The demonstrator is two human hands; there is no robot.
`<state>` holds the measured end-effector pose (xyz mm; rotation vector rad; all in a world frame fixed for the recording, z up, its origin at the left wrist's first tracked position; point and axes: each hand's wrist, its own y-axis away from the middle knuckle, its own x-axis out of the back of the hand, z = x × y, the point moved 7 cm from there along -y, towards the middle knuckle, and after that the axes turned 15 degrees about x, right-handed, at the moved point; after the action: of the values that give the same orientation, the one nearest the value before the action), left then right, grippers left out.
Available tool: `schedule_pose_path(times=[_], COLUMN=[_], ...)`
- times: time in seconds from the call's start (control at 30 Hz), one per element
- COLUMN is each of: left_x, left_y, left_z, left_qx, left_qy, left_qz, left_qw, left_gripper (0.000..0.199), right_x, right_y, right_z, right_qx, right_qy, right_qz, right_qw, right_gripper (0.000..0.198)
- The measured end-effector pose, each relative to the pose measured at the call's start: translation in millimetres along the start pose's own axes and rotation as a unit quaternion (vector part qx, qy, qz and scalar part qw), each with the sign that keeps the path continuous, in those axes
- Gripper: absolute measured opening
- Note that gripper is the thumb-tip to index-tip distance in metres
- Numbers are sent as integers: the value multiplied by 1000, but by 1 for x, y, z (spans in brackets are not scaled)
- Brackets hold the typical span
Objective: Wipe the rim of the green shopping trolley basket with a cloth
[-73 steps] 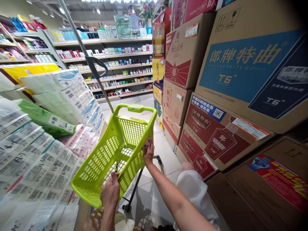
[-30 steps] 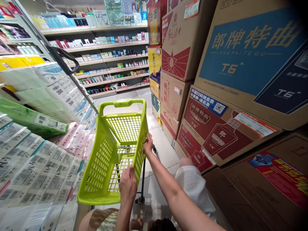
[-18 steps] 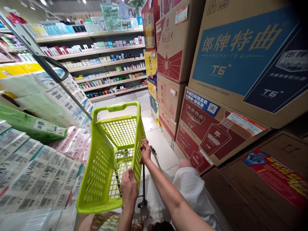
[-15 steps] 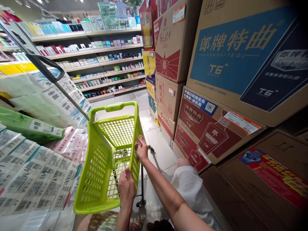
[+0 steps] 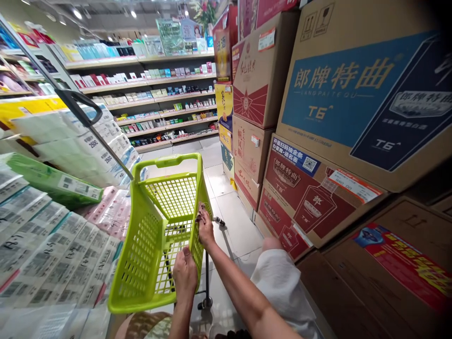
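A lime-green shopping basket cart (image 5: 137, 249) with slotted walls stands in front of me, tilted in view, and I see nothing lying in its basket. My left hand (image 5: 185, 272) is closed round the near part of the basket's right rim, thumb uppermost. Farther along that same rim is my right hand (image 5: 205, 227), its fingers bent over the edge and partly hidden. A long metal pole with a black grip (image 5: 79, 106) slants up to the left from the cart's far corner. Below the basket, a black leg with a caster (image 5: 205, 302) rests on the floor.
Stacked liquor cartons (image 5: 335, 89) wall off the right side. Plastic-wrapped paper packs (image 5: 56, 254) are piled on the left. Shelves of small boxed goods (image 5: 158, 96) cross the far end, beyond the tiled floor (image 5: 221, 188). White cloth over a knee (image 5: 282, 278) shows low right.
The view has tilted up slightly, so shelves and cartons sit lower and farther right. My right hand has shifted a little down and left in view; both hands stay at the rim.
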<state>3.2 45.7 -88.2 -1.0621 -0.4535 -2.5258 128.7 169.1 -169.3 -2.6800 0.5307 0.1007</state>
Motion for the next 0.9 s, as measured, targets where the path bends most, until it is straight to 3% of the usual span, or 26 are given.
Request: schedule_pose_path(times=[0.1, 0.27, 0.4, 0.43, 0.6, 0.77, 0.83, 0.9], left_x=[0, -1, 0, 1, 5, 9, 9, 7], left_y=[-2, 0, 1, 0, -6, -5, -1, 2], left_z=[-2, -3, -4, -5, -21, -27, -22, -20], left_qx=[1, 19, 31, 27, 25, 46, 27, 17], left_qy=[9, 36, 55, 57, 46, 27, 28, 27], left_qz=[-5, -26, -36, -41, -88, -94, -102, -114], left_qw=[1000, 999, 997, 997, 995, 994, 994, 993], left_gripper=[74, 77, 81, 81, 81, 85, 83, 81], right_x=[-3, -3, -11, -12, -10, -12, -8, -3], right_y=[9, 18, 15, 16, 28, 44, 57, 67], right_z=[-12, -4, -36, -39, -28, -48, -39, -23], right_qx=[40, -86, 46, 54, -71, 39, 0, -89], right_qy=[11, 41, 20, 25, 45, 24, 36, 55], right_qz=[0, 5, -14, -17, -43, -33, -28, -36], right_qw=[999, 995, 999, 998, 995, 998, 999, 994], right_gripper=[49, 44, 49, 49, 43, 52, 49, 43])
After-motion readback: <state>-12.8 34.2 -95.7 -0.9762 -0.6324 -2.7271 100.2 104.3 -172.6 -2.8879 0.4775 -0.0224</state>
